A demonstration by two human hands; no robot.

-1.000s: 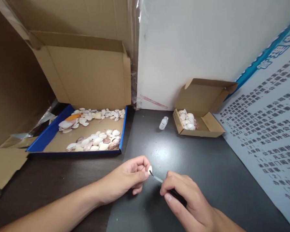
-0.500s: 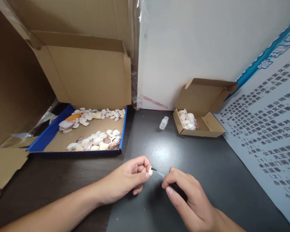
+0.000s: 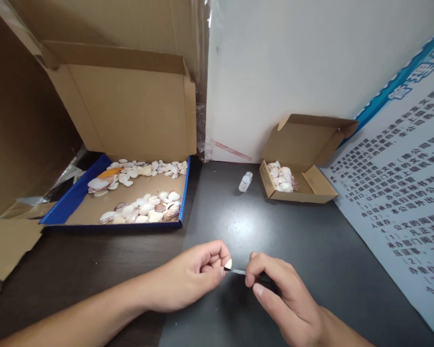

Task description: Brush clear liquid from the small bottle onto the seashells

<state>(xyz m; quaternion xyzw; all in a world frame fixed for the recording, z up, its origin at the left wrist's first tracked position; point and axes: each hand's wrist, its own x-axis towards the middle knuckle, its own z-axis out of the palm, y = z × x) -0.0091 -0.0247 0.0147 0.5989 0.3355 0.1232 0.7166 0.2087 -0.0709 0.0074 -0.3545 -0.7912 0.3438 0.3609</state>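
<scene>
Between the thumb and index finger of my left hand (image 3: 200,274) is a small white seashell (image 3: 228,263), mostly covered by the fingertips. My right hand (image 3: 284,294) grips a small brush (image 3: 237,271) with a dark tip, a pale shaft and a black handle that is partly hidden in the palm. The brush tip meets the lower side of the shell, close to my left thumb. Beyond both hands, a small clear glass bottle (image 3: 245,182) with whitish contents stands uncapped on the dark table mat (image 3: 217,217).
At the left, an open blue-edged cardboard box (image 3: 87,207) holds many white and brown shells (image 3: 144,208). A smaller open cardboard box (image 3: 304,196) with white shells (image 3: 282,178) stands at the back right. A printed board (image 3: 394,193) borders the right side, a white panel (image 3: 275,62) the back.
My left hand has turned the shell and come slightly lower and nearer. The brush has shifted from the shell's upper edge to its lower side and lies flatter.
</scene>
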